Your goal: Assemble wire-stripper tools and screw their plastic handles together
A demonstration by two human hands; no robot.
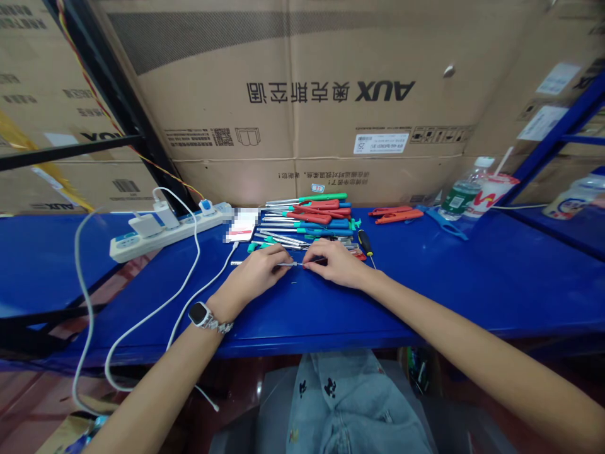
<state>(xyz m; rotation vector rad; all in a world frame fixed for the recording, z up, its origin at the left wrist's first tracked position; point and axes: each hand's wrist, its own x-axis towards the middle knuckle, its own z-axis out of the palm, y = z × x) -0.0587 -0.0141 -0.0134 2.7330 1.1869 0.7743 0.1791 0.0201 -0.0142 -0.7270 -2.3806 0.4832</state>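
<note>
My left hand [265,270], with a watch [201,314] on its wrist, is closed on a thin metal rod [289,264] low over the blue table [425,284]. Close to its right, my right hand [333,263] pinches at the rod's other end; what lies between those fingers is too small to make out. Just beyond both hands is a pile of metal rods with red handles [321,205], green handles [335,197] and blue handles [338,224]. A black and yellow screwdriver [365,243] lies to the right of my right hand.
A power strip [125,248] with white cables and a phone [243,226] are at the left. Orange-red handles [399,216], a blue tool [447,224], a bottle [460,195] and a cup [491,192] stand or lie at the right. Cardboard boxes [307,50] rise behind.
</note>
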